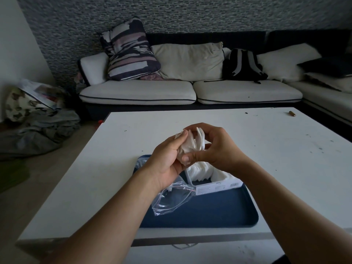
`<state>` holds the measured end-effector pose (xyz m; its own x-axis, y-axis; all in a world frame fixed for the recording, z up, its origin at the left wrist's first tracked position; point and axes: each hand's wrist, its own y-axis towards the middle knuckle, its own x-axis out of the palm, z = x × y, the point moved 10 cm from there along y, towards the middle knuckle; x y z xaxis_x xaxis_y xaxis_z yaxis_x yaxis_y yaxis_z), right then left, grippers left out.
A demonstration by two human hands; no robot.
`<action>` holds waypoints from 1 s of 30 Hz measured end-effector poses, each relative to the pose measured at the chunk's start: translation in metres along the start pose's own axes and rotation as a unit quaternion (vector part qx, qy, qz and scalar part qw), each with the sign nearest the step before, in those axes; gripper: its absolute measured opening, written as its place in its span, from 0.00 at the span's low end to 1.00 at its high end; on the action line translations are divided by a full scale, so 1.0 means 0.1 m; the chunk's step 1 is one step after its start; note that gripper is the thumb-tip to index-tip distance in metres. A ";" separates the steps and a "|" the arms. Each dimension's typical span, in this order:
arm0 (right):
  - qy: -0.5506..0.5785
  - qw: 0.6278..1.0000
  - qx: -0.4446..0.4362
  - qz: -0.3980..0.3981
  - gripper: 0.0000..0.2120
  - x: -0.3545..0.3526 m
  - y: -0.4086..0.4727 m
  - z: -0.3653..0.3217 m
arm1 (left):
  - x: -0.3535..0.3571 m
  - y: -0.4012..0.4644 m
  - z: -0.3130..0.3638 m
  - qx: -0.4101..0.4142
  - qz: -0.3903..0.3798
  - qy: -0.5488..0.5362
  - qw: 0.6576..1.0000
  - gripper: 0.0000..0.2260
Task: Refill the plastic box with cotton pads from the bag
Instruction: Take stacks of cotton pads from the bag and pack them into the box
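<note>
A bunch of white cotton pads is held between both hands above the tray. My left hand cups the pads from the left, and my right hand closes around them from the right with the thumb across the front. Below them a clear plastic box with a barcode label stands on the dark blue tray; white pads fill its far part and its near left end shows a gap. A clear plastic bag lies crumpled on the tray to the left of the box, partly under my left wrist.
The tray sits on a white coffee table near its front edge. A small brown cylinder lies at the table's far right. Beyond are a white sofa with cushions and a black backpack; piled clothes lie on the floor left.
</note>
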<state>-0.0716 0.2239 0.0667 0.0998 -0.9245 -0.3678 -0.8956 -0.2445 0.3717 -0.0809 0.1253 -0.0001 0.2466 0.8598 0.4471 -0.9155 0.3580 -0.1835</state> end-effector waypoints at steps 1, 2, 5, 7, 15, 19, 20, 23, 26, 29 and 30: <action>0.000 1.000 -0.002 0.003 0.25 -0.01 0.00 0.00 | 0.00 0.00 0.00 -0.001 0.001 -0.005 1.000 0.17; 0.002 1.000 -0.004 0.009 0.26 -0.02 -0.01 0.00 | 0.00 0.00 0.00 -0.003 0.002 -0.010 1.000 0.17; 0.006 1.000 0.000 0.015 0.26 -0.05 -0.01 0.00 | 0.01 0.01 -0.03 -0.014 0.004 -0.021 1.000 0.18; -0.006 1.000 -0.001 0.006 0.26 -0.03 -0.01 0.00 | 0.02 0.01 -0.05 -0.020 0.004 -0.013 1.000 0.20; -0.047 0.998 0.013 -0.034 0.36 0.10 -0.04 0.05 | 0.14 -0.01 -0.11 -0.052 -0.037 -0.003 0.998 0.20; -0.011 0.998 0.024 -0.056 0.28 0.08 -0.05 0.07 | 0.16 -0.03 -0.07 -0.047 -0.048 -0.001 0.998 0.23; -0.001 0.998 0.031 -0.055 0.25 0.06 -0.05 0.09 | 0.15 -0.04 -0.07 -0.045 -0.050 0.004 0.998 0.24; 0.008 0.998 0.040 -0.052 0.21 0.02 -0.04 0.13 | 0.13 -0.03 -0.05 -0.033 -0.046 0.016 0.998 0.27; -0.015 0.997 0.043 -0.056 0.22 0.07 -0.05 0.14 | 0.15 -0.03 -0.06 -0.026 -0.055 0.032 0.998 0.29; -0.034 0.997 0.032 -0.056 0.25 0.12 -0.06 0.12 | 0.19 -0.04 -0.08 -0.031 -0.063 0.028 0.997 0.27; -0.033 0.998 0.027 -0.055 0.25 0.12 -0.06 0.10 | 0.19 -0.04 -0.08 -0.035 -0.058 0.019 0.998 0.26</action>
<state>-0.0693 0.2170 0.0512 0.1719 -0.8717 -0.4590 -0.9030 -0.3256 0.2802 -0.0699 0.1429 0.0020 0.3629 0.8238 0.4355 -0.8561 0.4793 -0.1933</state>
